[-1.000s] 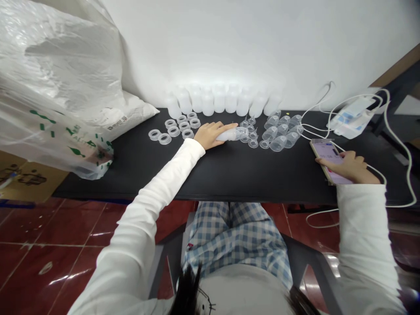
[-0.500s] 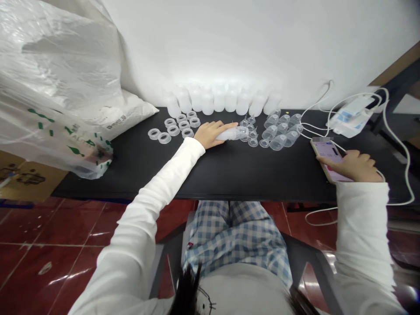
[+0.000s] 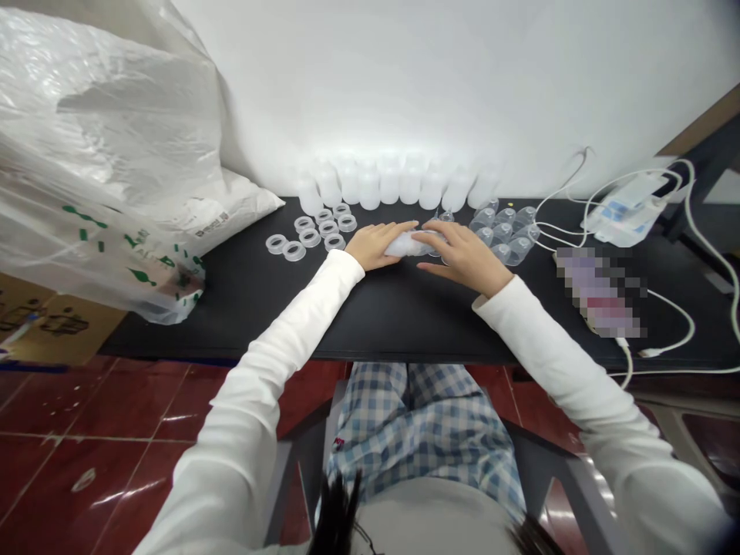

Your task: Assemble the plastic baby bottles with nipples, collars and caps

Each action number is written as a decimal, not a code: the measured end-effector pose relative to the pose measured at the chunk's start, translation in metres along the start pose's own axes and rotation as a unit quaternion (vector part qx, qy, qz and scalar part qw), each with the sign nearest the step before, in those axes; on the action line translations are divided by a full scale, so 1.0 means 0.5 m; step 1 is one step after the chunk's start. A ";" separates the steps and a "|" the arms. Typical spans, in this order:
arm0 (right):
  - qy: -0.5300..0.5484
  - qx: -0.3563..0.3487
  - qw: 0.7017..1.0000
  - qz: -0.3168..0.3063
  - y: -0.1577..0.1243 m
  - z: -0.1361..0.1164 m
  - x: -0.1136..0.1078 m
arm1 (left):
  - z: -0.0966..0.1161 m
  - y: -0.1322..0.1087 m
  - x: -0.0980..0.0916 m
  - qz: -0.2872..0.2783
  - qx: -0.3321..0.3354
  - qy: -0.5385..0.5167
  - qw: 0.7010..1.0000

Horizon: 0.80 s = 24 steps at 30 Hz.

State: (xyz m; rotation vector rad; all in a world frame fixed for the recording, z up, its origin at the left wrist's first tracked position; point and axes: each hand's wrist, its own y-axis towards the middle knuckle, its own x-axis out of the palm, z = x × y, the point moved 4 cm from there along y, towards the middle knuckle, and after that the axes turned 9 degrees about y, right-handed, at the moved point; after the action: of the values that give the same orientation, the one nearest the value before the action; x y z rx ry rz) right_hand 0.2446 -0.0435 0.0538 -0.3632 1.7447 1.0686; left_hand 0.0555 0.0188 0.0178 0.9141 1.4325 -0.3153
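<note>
Plastic bottle [image 3: 409,244] between left hand [image 3: 373,245] and right hand [image 3: 463,256]; both grips clamped on it

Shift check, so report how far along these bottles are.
Done: nothing clearly; the row of white bottles looks bare, though glare blurs it. In hand: one bottle, held between left hand and right hand. Left: the rings and clear cups lying on the table.

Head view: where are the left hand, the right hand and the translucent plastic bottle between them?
left hand [image 3: 373,245]: head view, back of the hand.
right hand [image 3: 464,256]: head view, back of the hand.
translucent plastic bottle [image 3: 405,245]: head view, body showing between the hands.
</note>
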 end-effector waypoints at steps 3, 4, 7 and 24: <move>-0.019 -0.029 0.999 -0.020 0.014 0.022 0.041 | -0.004 0.001 0.002 0.000 0.003 -0.025 1.000; -0.020 -0.036 0.999 -0.018 0.017 0.028 0.048 | -0.005 0.001 0.003 0.000 0.005 -0.027 1.000; -0.020 -0.028 0.999 -0.007 0.026 0.043 0.063 | -0.006 0.001 0.009 0.007 0.020 -0.025 0.999; 0.106 0.334 0.929 0.119 0.076 0.030 0.035 | 0.025 -0.001 -0.018 0.048 -0.061 0.068 0.995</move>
State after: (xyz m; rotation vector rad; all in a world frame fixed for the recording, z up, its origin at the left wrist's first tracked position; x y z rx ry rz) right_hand 0.2205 -0.0064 0.0560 0.1736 2.2659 0.5428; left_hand 0.0624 0.0069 0.0247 0.9156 1.5099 -0.0934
